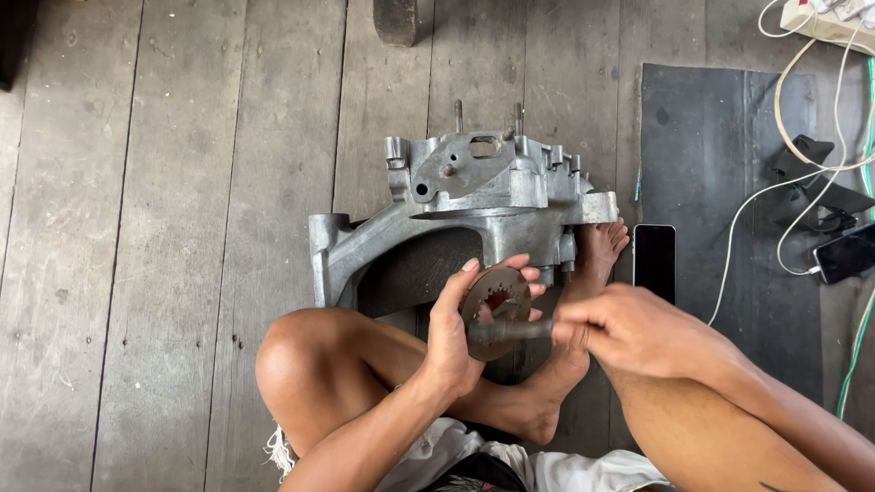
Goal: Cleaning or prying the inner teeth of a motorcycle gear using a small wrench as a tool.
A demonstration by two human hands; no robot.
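- Head view looks straight down at a person sitting on a wood floor [182,228] with legs folded.
- The left hand [451,342] is curled around a round metal disc [497,301], with the fingertips on its far rim and the thumb side near. This grip holds the disc up on its edge, so its toothed middle hole faces the other hand.
- The right hand [629,328] is closed tight on a dark rod-like tool [510,331]. The tool lies flat and its tip meets the disc near the bottom. It is blurry there, so it may be touching or just beside.
- A big grey metal engine case [465,196] lies on the floor just past the hands, leaning on a bare foot [597,251].
- A dark phone [654,260] lies on a black mat [720,182] at the right, near white cables [793,173].
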